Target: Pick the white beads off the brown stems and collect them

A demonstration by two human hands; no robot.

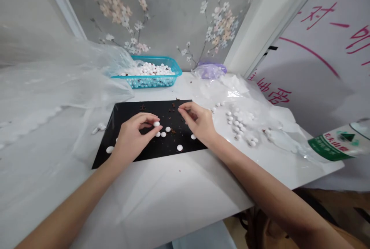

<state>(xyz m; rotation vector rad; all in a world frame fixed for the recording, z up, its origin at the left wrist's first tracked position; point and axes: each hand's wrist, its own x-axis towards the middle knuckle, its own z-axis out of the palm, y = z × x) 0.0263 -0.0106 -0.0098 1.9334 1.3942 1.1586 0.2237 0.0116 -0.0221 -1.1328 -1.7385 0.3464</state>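
Note:
My left hand (138,133) pinches a small white ball (156,124) between thumb and fingertips, above a black mat (138,156). Several more white balls lie on the mat, such as a ball (168,129) just right of that hand and a ball (179,147) near the front edge. Over the mat's right part, my right hand (199,121) has thumb and forefinger brought together at the tips; anything between them is too small to make out. Dark brown bits (173,130) are scattered on the mat around and between both hands.
Behind the mat stands a turquoise basket (153,83) of white balls. Clear plastic bags lie left and right, the right bag (231,91) beside loose balls (237,123). A purple bundle (212,71) sits at the back. A labelled bottle (332,145) lies at the right edge.

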